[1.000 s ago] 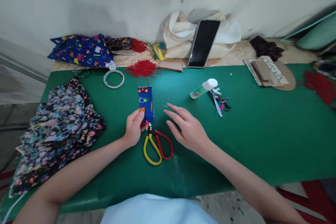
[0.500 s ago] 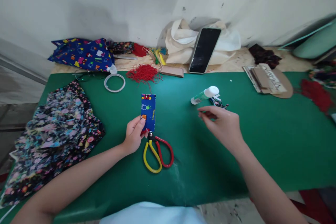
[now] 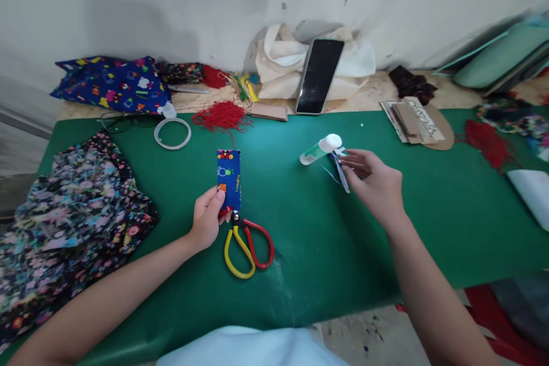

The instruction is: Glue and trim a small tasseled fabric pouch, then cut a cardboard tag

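My left hand (image 3: 208, 217) pinches a small blue rectangle of patterned fabric (image 3: 229, 180) by its lower left side, thumb on top. Just below it lie scissors (image 3: 251, 246) with one yellow and one red handle; their blades are hidden under the fabric and hand. On the right, my right hand (image 3: 375, 183) has its fingertips closed on thin fabric scraps (image 3: 342, 176), whitish and dark strips. A glue stick (image 3: 320, 149) with a white cap and green label lies right beside these scraps.
Dark floral cloth (image 3: 81, 217) covers the table's left side. Behind are a white ring (image 3: 172, 134), red strings (image 3: 223, 116), a leaning phone (image 3: 319, 75) and a cream bag (image 3: 278, 63). Cardboard pieces (image 3: 416, 120) and red yarn (image 3: 489, 140) lie at right.
My right hand has come down onto the fabric scraps by the glue stick, and they have shifted under its fingers. My left hand keeps its hold on the blue fabric. The view has turned slightly right.
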A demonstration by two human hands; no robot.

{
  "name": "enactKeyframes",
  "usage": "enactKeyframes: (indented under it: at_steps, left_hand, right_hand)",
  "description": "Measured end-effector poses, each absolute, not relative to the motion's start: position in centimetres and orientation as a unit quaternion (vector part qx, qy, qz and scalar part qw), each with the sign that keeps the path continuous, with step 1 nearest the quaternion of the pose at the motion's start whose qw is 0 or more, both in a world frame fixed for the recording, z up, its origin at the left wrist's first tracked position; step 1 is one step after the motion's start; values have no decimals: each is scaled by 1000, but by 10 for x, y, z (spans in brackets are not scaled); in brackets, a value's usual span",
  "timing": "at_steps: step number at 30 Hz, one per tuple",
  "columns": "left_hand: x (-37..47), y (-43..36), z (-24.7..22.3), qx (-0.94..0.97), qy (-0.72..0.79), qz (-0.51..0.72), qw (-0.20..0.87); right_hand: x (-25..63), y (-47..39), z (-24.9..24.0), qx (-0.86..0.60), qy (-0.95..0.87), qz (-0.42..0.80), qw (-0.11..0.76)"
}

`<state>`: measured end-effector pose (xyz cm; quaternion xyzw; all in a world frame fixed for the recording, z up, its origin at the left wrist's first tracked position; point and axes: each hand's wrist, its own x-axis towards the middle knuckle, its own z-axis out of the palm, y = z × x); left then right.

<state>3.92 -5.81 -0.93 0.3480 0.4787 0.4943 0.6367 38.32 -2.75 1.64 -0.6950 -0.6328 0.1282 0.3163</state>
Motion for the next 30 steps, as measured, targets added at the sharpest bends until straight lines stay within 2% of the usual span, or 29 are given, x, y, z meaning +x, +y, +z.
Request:
enactKeyframes:
  at_steps: [5, 9, 10, 15, 20, 23, 30]
  left_hand:
    - [40, -57, -7, 355, 474, 490, 639]
    - [40, -58, -7, 384, 456, 488, 638]
    - [40, -58, -7, 396, 451, 484, 637]
    - [35, -60, -6, 505, 439, 456, 587]
    - [32, -61, -4, 546, 436, 446, 559]
    - [33, -59, -6, 549, 436, 443, 558]
    - [33, -53, -9, 564, 439, 441, 543]
  right_hand:
    - [381, -28, 25, -711, -648, 4, 271]
    - [353, -42, 34, -694, -663, -7, 281]
    - [340, -47, 36, -682, -673, 19, 284]
    - [259, -57, 36, -516, -716, 384, 272]
    - [207, -39, 20, -366, -633, 602, 319]
    - [197, -30, 9, -330, -590, 662, 326]
    - [203, -24, -7, -314, -582, 675, 327]
